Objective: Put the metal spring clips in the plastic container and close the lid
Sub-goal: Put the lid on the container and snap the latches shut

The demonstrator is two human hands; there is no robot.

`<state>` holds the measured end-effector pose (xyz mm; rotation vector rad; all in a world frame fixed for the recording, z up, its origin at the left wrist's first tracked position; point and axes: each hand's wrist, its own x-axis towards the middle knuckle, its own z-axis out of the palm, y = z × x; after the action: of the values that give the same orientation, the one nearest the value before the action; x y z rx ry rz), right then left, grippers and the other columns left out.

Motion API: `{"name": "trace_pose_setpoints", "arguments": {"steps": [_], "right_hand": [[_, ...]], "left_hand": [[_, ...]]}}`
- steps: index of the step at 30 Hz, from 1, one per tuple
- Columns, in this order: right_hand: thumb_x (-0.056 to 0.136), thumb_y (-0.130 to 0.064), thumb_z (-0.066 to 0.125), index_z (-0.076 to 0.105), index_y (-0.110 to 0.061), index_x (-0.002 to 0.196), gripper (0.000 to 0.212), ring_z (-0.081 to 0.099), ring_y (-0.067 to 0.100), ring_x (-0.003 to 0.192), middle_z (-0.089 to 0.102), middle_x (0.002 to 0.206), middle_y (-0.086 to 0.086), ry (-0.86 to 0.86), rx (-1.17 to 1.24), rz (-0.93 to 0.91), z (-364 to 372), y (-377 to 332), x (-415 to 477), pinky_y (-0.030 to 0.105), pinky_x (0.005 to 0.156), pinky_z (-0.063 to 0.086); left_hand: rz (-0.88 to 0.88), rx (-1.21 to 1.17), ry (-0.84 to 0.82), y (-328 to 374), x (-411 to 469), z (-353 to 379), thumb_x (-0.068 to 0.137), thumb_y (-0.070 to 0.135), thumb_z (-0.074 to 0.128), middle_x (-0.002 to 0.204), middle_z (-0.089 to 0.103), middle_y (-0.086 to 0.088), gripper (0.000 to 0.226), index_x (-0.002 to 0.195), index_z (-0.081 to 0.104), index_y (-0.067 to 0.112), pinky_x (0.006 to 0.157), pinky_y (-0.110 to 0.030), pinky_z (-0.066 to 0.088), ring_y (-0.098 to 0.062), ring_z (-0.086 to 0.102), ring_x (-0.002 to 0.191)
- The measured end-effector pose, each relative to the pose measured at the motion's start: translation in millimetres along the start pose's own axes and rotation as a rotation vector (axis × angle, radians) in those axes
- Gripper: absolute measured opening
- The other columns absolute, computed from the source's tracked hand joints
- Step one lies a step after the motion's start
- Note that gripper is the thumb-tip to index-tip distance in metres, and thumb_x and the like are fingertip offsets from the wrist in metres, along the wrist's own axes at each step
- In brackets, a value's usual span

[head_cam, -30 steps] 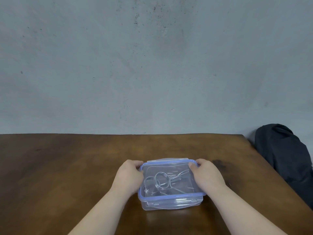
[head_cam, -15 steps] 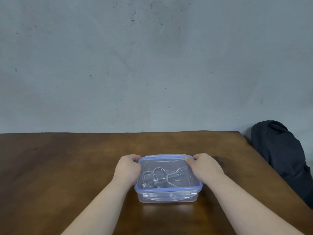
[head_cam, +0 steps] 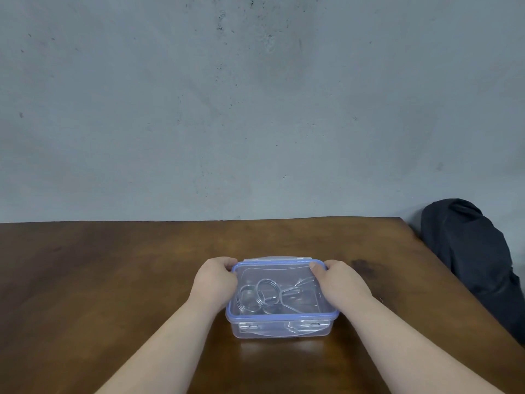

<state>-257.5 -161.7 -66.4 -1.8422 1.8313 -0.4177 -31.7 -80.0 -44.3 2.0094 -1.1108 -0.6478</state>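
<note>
A clear plastic container (head_cam: 281,329) stands on the wooden table in front of me. Its clear lid with a blue rim (head_cam: 284,316) lies on top. Through the lid I see the metal spring clips (head_cam: 262,294), wire loops lying inside. My left hand (head_cam: 215,282) grips the container's left side, fingers curled over the far left corner. My right hand (head_cam: 341,282) grips the right side, with the thumb pressed on the lid's far right corner. The far latch flap (head_cam: 277,259) sticks out behind; the near latch is folded down against the front wall.
The brown wooden table (head_cam: 113,294) runs to a grey wall (head_cam: 255,109) at the back. A dark bag or cloth bundle (head_cam: 471,260) sits off the table's right edge.
Both hands stay on the container's sides. The container and hands sit slightly higher and to the left in view; the near edge of the lid looks seated flatter than one second ago.
</note>
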Motion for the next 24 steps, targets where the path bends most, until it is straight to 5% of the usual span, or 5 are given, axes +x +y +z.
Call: {"name": "trace_pose_setpoints", "arguments": {"steps": [4,10,14,20,24], "right_hand": [[0.103,-0.052,0.035,0.064,-0.021,0.104,0.043,0.065,0.023,0.089,0.068,0.107,0.006,-0.034,0.032,-0.014,2,0,3,0.044,0.085,0.056],[0.107,-0.041,0.035,0.060,-0.017,0.121,0.037,0.064,0.025,0.102,0.069,0.116,0.006,-0.115,0.204,-0.073,2,-2,-4,0.045,0.096,0.051],[0.108,-0.039,0.037,0.045,-0.028,0.149,0.043,0.058,0.024,0.123,0.059,0.140,0.001,-0.176,0.421,-0.074,5,4,-4,0.038,0.102,0.047],[0.104,-0.005,0.046,0.067,-0.025,0.131,0.039,0.074,0.033,0.108,0.076,0.122,-0.001,-0.303,1.275,0.063,24,18,-4,0.049,0.089,0.058],[0.100,0.001,0.045,0.066,-0.023,0.130,0.044,0.074,0.035,0.107,0.078,0.116,0.005,-0.357,1.289,0.025,21,20,-1,0.054,0.096,0.055]], "left_hand": [[-0.050,-0.023,-0.023,1,-2,0,0.088,0.004,0.063,0.064,0.060,0.013,0.040,0.059,0.058,0.030,0.061,-0.026,0.054,-0.017,0.061,0.069],[-0.093,-0.156,-0.111,-8,-1,8,0.096,0.000,0.045,0.125,0.070,-0.003,0.049,0.140,0.059,0.017,0.078,-0.029,0.057,-0.024,0.069,0.105],[-0.145,-0.365,-0.186,-18,-1,10,0.093,0.000,0.041,0.125,0.069,-0.003,0.056,0.143,0.053,0.025,0.090,-0.045,0.060,-0.025,0.073,0.100],[-0.131,-0.646,-0.276,-29,-1,13,0.094,-0.013,0.038,0.123,0.069,-0.010,0.059,0.137,0.052,0.026,0.078,-0.039,0.058,-0.030,0.074,0.100],[-0.008,-0.481,-0.385,-30,0,10,0.090,0.004,0.050,0.156,0.042,0.000,0.065,0.151,0.039,0.022,0.103,-0.036,0.044,-0.028,0.049,0.137]]}}
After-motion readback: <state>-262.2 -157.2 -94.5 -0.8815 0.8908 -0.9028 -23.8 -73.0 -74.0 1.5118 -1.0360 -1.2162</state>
